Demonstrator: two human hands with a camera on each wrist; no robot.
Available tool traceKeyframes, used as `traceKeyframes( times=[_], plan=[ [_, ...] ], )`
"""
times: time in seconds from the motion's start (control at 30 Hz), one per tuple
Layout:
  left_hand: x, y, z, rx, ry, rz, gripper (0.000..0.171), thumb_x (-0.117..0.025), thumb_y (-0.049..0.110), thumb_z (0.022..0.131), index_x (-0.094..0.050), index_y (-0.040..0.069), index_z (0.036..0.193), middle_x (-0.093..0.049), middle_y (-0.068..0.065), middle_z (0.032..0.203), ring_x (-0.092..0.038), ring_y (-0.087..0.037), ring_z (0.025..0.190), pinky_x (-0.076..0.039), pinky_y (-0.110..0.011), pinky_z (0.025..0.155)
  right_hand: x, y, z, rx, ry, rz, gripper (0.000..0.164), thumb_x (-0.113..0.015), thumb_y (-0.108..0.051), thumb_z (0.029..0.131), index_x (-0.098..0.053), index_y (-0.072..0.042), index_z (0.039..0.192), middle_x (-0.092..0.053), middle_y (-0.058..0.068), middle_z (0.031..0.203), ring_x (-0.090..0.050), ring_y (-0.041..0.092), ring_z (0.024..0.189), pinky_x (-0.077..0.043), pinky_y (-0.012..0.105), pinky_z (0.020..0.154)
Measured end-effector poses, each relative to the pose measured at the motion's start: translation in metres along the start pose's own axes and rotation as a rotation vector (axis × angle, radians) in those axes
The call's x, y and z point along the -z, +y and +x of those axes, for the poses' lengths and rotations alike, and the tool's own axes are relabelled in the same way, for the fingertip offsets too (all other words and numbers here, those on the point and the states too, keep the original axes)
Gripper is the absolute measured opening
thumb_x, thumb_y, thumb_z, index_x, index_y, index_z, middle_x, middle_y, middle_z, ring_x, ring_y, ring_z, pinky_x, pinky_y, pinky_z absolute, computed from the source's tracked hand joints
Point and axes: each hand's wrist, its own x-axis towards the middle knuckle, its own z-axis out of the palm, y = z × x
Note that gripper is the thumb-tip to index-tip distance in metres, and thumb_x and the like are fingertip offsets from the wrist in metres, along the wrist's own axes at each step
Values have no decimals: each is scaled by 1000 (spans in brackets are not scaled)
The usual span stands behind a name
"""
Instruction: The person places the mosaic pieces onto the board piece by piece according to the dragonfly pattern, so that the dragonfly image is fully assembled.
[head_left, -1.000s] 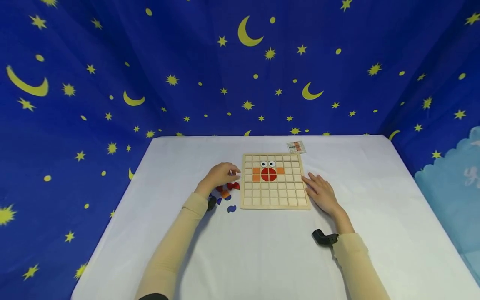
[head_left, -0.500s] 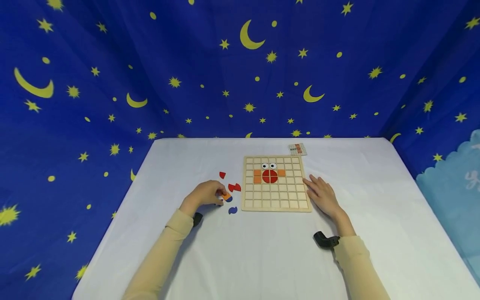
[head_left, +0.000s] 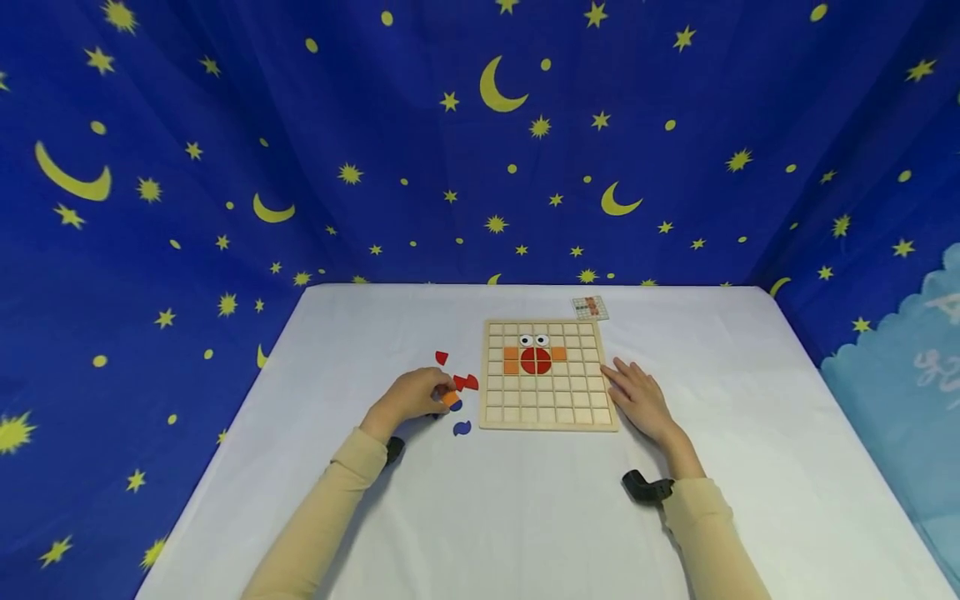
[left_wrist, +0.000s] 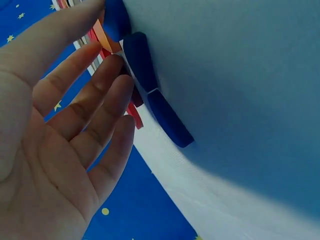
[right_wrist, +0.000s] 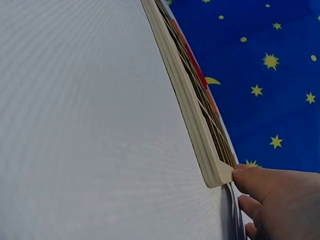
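In the head view, my left hand (head_left: 412,398) is at the loose pieces left of the wooden grid board (head_left: 549,419), pinching an orange square tile (head_left: 450,398) between thumb and index finger. Its other fingers are loosely bent in the left wrist view, near several blue curved pieces (left_wrist: 170,120). A blue piece (head_left: 456,407) lies just by the orange tile, partly covered. My right hand (head_left: 637,396) rests on the table, fingertips touching the board's right edge. On the board are two eye pieces (head_left: 534,340), a red circle of quarter pieces (head_left: 536,361) and orange squares (head_left: 511,367).
Red pieces (head_left: 467,382) lie between my left hand and the board, with another red piece (head_left: 442,357) farther back. A wavy blue piece (head_left: 462,427) is nearer me. A small pattern card (head_left: 591,307) lies behind the board on the white-covered table (head_left: 540,517).
My left hand has come back from beside the board's left edge, towards me and left, and has taken hold of the orange tile. My right hand stays at the board.
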Motion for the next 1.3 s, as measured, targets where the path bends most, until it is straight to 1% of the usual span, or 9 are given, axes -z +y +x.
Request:
traceKeyframes(
  times=[0.2,0.33,0.47,0.63,0.8,0.93,1.1,1.2,1.3],
  plan=[
    [-2,-5,2,5,0,10,31,-81,18,75,-71,12,104,-64,2,93,-52,-11,80,-47,-29,78,-1,0,0,-16,-14,7,47,-41,-25,101,-38,-9,145,-21,22,156,-9,46,144,-1,63,114],
    [-1,-5,2,20,-6,-1,31,-81,19,74,-72,12,103,-62,1,93,-50,-12,78,-46,-30,77,0,-2,1,-16,-13,7,47,-41,-26,101,-38,-8,145,-21,22,156,-9,47,144,-1,64,113],
    [0,-4,2,10,-1,16,29,-81,22,74,-71,12,99,-62,1,92,-50,-11,78,-46,-31,78,0,-2,1,-35,-17,9,48,-41,-27,101,-38,-10,146,-21,21,156,-8,46,145,0,62,114],
    [-1,-4,2,5,24,60,25,-80,27,75,-70,12,93,-61,1,88,-48,-11,75,-46,-30,75,-1,-3,1,-52,-25,12,48,-41,-27,101,-37,-10,146,-20,20,157,-7,44,145,1,60,115],
    [-2,-5,2,-6,53,105,25,-79,30,76,-70,11,90,-59,1,83,-47,-11,72,-44,-29,71,-1,-3,1,-36,-14,12,48,-41,-26,101,-38,-9,146,-21,21,156,-8,45,145,1,61,115],
    [0,-5,4,-17,102,95,27,-79,32,77,-71,10,89,-63,0,83,-48,-11,72,-45,-28,71,0,-4,1,-40,-16,9,48,-41,-26,101,-38,-9,146,-21,22,156,-8,45,145,0,61,115],
    [6,-1,10,-54,160,57,26,-79,34,76,-72,10,84,-62,-2,78,-48,-11,69,-43,-26,65,0,-4,1,-50,-22,0,48,-41,-28,101,-37,-10,146,-21,21,156,-8,45,145,1,61,115],
    [8,3,17,-74,165,51,25,-79,34,75,-71,11,82,-61,-2,76,-47,-11,67,-41,-25,63,0,-3,0,-38,-10,4,48,-41,-27,101,-38,-9,146,-21,22,156,-8,46,144,0,62,114],
    [10,8,24,-71,153,40,24,-79,34,76,-71,12,83,-64,-1,79,-50,-10,68,-44,-25,64,-1,-3,1,-25,1,4,48,-41,-27,101,-38,-9,145,-22,22,155,-9,46,144,-1,62,114]
  ],
)
